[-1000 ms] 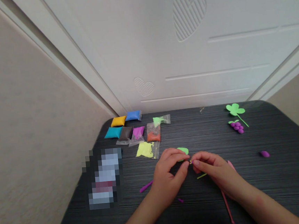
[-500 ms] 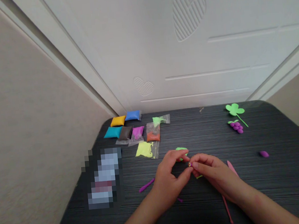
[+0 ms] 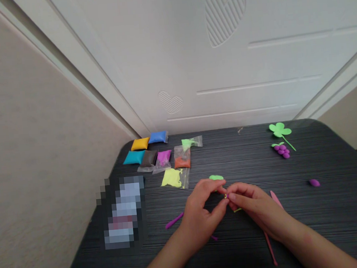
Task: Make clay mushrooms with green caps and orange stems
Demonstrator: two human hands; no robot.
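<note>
A tiny purple and yellow piece of modelling clay (image 3: 226,196) is between the fingertips of both hands, above the middle of the table. My right hand (image 3: 262,210) pinches it from the right between thumb and fingers. From the left, the thumb and fingertips of my left hand (image 3: 201,215) close on its yellow end. Most of the piece is hidden by the fingers. A flat light green clay shape (image 3: 216,177) lies just beyond my left fingers. A purple modelling tool (image 3: 175,220) lies partly under my left hand, and a pink modelling tool (image 3: 270,249) under my right.
Coloured clay packets, among them a yellow bag (image 3: 172,178) and an orange bag (image 3: 182,162), lie at the back left. A pixelated dark object (image 3: 124,211) is at the left. Rightward are a green clay clover (image 3: 280,129), a purple grape bunch (image 3: 282,150) and a purple clay lump (image 3: 314,183).
Both hands keep almost the same pose around the small clay piece. The view has shifted very slightly; nothing on the table has visibly moved.
</note>
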